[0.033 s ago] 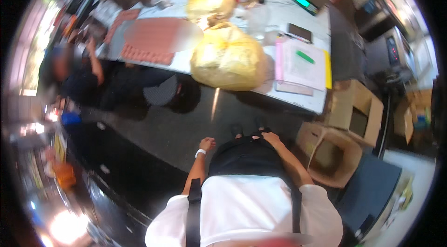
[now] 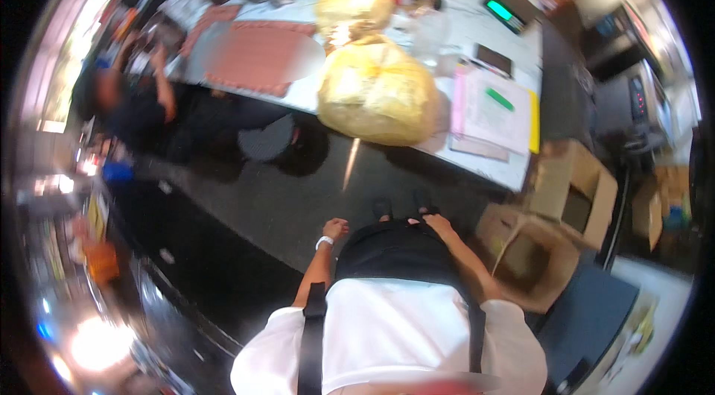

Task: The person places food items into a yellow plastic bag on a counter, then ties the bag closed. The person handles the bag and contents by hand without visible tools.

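My left hand (image 2: 337,228), with a white band at the wrist, hangs beside the black cloth over my lap. Its fingers are loosely curled, and nothing shows in them. My right hand (image 2: 433,223) rests at the front edge of that black cloth (image 2: 395,250); its fingers are blurred and partly hidden. Both hands are well apart from the white table. At the table's near edge sits a large, full yellow plastic bag (image 2: 377,93), with a second yellow bag (image 2: 350,1) behind it. To their right lie papers with a green strip (image 2: 500,99).
Rows of reddish-brown pieces (image 2: 257,59) cover the table's left part, near a person in dark clothes (image 2: 138,115). A phone (image 2: 493,59) and a scale (image 2: 508,11) lie at the right. Open cardboard boxes (image 2: 570,186) stand on my right. A stool (image 2: 268,138) is under the table edge.
The table and its things have shifted slightly right and down in the view. My hands have hardly moved.
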Demonstrator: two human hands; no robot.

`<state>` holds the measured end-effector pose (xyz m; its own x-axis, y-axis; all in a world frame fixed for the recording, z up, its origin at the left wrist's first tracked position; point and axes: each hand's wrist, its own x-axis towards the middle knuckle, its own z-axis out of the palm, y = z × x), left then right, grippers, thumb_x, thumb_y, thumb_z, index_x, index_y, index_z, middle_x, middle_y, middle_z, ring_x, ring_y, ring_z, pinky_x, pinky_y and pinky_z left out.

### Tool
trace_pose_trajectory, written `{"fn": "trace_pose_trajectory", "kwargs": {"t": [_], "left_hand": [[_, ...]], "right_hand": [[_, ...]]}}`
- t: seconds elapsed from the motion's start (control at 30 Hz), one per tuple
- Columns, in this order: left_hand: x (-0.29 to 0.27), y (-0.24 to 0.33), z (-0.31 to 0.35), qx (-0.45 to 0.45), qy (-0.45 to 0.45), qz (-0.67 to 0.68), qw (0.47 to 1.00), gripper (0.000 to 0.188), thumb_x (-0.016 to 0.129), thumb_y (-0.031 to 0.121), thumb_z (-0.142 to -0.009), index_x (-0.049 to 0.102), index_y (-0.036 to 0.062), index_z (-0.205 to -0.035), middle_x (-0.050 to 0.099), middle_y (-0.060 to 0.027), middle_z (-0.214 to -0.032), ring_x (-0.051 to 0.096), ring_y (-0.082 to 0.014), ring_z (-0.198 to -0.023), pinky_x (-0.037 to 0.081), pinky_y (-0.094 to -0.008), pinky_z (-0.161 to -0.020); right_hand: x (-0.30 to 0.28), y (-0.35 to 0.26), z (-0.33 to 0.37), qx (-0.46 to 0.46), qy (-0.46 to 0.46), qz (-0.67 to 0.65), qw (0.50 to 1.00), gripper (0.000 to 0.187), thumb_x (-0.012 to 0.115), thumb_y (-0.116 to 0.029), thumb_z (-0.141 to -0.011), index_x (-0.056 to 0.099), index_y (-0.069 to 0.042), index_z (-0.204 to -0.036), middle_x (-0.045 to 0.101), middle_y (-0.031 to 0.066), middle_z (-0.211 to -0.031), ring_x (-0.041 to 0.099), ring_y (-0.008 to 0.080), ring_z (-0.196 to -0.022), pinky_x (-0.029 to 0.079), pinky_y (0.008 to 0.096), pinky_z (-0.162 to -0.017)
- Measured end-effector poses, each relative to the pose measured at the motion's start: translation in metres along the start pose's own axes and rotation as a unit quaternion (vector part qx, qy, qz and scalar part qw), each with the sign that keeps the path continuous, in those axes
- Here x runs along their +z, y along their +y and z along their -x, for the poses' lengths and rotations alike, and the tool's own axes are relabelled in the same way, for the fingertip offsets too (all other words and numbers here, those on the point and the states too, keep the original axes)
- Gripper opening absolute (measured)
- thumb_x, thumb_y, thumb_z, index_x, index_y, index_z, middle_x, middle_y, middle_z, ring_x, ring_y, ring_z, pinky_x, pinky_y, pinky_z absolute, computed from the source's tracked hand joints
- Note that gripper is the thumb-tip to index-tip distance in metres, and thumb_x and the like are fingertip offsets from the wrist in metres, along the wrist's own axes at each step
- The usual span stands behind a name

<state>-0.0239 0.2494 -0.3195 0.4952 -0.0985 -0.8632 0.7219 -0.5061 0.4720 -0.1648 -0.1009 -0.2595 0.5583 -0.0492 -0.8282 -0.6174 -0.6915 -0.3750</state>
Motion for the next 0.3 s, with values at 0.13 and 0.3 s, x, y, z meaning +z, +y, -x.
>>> {"fn": "trace_pose_trajectory", "kwargs": {"t": [0.13,0.3], "left_hand": [[0.013,-0.007,0.004,-0.027,0.040,0.049,0.998,0.018,0.058,0.015,-0.090,0.070,0.0054,-0.098,0.071,-0.0099,-0.083,0.068,-0.0173,-0.070,0.056,-0.0307,-0.060],[0.035,-0.015,0.015,-0.048,0.079,0.075,0.993,0.020,0.059,0.021,-0.091,0.069,0.0069,-0.101,0.069,-0.0061,-0.084,0.066,-0.0159,-0.072,0.052,-0.0296,-0.060]], "right_hand": [[-0.021,0.004,-0.016,-0.058,0.030,-0.001,0.998,0.078,0.042,-0.077,-0.084,0.069,-0.009,-0.111,0.066,0.0245,-0.111,0.060,0.0396,-0.112,0.045,0.0477,-0.098],[-0.048,0.023,-0.029,-0.080,0.047,-0.061,0.994,0.073,0.047,-0.073,-0.086,0.071,-0.007,-0.105,0.068,0.0238,-0.105,0.063,0.0390,-0.108,0.047,0.0466,-0.094]]}}
